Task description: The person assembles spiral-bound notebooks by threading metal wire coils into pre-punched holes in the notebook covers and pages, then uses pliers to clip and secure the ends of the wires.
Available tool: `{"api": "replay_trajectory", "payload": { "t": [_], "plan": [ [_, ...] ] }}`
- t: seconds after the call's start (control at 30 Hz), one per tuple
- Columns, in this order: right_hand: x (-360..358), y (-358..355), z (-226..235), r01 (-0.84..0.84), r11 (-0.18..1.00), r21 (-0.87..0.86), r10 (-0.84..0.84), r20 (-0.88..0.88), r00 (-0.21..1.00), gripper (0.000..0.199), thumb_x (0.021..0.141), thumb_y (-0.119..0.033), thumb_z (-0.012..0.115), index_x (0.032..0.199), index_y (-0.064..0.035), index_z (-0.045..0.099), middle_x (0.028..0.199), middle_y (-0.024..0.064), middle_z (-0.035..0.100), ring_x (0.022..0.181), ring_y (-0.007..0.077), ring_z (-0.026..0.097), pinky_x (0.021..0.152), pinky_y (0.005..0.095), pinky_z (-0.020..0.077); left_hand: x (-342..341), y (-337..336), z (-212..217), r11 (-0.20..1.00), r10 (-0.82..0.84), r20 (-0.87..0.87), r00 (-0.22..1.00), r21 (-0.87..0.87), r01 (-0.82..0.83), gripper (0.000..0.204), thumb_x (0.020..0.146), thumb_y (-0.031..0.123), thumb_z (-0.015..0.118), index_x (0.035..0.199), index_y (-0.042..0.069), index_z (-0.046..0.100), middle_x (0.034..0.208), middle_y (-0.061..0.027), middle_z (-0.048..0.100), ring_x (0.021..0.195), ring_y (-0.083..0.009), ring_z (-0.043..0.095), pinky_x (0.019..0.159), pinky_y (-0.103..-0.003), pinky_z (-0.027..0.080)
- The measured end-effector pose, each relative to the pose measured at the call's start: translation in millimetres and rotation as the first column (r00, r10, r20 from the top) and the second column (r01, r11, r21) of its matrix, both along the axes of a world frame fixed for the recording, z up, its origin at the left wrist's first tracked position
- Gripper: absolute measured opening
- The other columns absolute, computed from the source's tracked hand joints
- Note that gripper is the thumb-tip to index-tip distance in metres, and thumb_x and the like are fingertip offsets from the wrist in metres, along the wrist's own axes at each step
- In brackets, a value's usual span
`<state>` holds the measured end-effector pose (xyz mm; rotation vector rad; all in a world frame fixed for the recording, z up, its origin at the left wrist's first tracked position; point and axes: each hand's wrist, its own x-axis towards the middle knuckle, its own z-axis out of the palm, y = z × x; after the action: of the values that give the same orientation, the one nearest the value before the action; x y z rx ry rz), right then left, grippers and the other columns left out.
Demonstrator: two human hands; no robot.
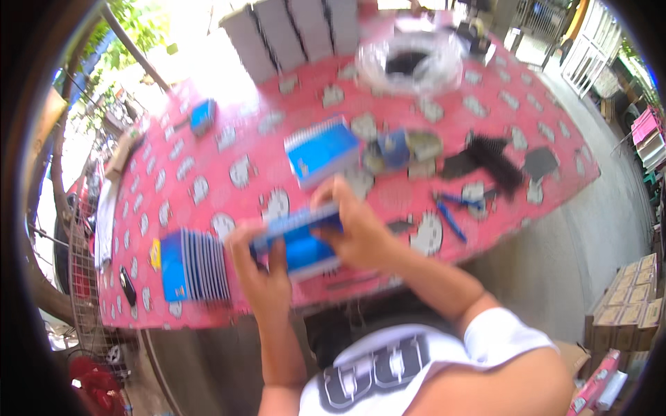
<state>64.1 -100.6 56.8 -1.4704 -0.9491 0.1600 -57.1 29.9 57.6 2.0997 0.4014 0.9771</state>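
Observation:
Between both hands, over the near edge of the table, is a blue notebook [303,251], blurred by motion. My left hand [262,267] grips its left end with the thumb on the near face. My right hand [354,229] holds the right end, its thumb also on the cover and its fingers over the top edge. To the left of my left hand stands a row of blue notebooks [196,266] packed side by side. Just beyond my hands lies a blue notebook with a spiral edge [322,151].
Right of my hands are blue-handled pliers [452,211] and black comb-like strips [496,163]. A round, tape-like item [402,150] lies near the spiral notebook. Farther back are strapped white paper stacks [291,38], a clear plastic bag [411,64] and a small blue object [202,116].

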Motion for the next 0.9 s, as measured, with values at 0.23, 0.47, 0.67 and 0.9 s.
{"api": "replay_trajectory", "payload": {
  "t": [0.23, 0.47, 0.67, 0.9],
  "plan": [
    [-5, 4, 2, -0.102, 0.991, -0.083, 0.101, -0.017, 0.995, 0.033, 0.079, 0.005, 0.061, 0.104, -0.003, 0.041, 0.097, 0.0209, 0.052, 0.09, 0.0389, 0.054, 0.073, 0.0412, 0.0428, 14, -36, 40, 0.806, 0.309, -0.002, 0.951, 0.531, -0.261, 0.031, 0.077, 0.024, 0.074, 0.104, 0.011, 0.067, 0.12, -0.0118, 0.057, 0.104, -0.0256, 0.054, 0.103, -0.054, 0.023],
    [139, -140, -2, 0.775, 0.541, -0.328, -0.489, 0.627, 0.606, 0.035, 0.066, -0.021, 0.08, 0.091, -0.0024, 0.064, 0.094, 0.0158, 0.06, 0.093, 0.0351, 0.058, 0.078, 0.0427, 0.0485, 20, -29, 48, 0.918, 0.112, -0.125, 0.986, 0.393, -0.055, 0.011, 0.071, 0.017, 0.076, 0.08, 0.014, 0.071, 0.079, 0.0026, 0.067, 0.079, -0.0163, 0.057, 0.099, -0.046, 0.021],
    [188, -230, -80, 0.846, 0.212, -0.49, -0.414, 0.739, 0.532, 0.021, 0.075, -0.018, 0.072, 0.081, -0.0019, 0.06, 0.087, 0.0171, 0.06, 0.083, 0.0366, 0.06, 0.073, 0.044, 0.0477, 22, -24, 45, 0.947, 0.023, -0.148, 0.989, 0.32, 0.026, 0.017, 0.071, 0.017, 0.077, 0.086, 0.013, 0.072, 0.082, 0.0011, 0.068, 0.078, -0.0152, 0.056, 0.096, -0.037, 0.026],
    [133, -155, 6, 0.721, 0.593, -0.358, -0.441, 0.605, 0.663, 0.021, 0.076, 0.004, 0.062, 0.096, 0.0007, 0.067, 0.09, 0.0145, 0.063, 0.076, 0.026, 0.063, 0.067, 0.0356, 0.0489, 27, -20, 45, 0.964, -0.013, -0.05, 0.999, 0.265, 0.025, 0.017, 0.074, 0.025, 0.076, 0.089, 0.015, 0.072, 0.081, 0.0026, 0.068, 0.079, -0.0144, 0.058, 0.097, -0.043, 0.022]
  ]
}}
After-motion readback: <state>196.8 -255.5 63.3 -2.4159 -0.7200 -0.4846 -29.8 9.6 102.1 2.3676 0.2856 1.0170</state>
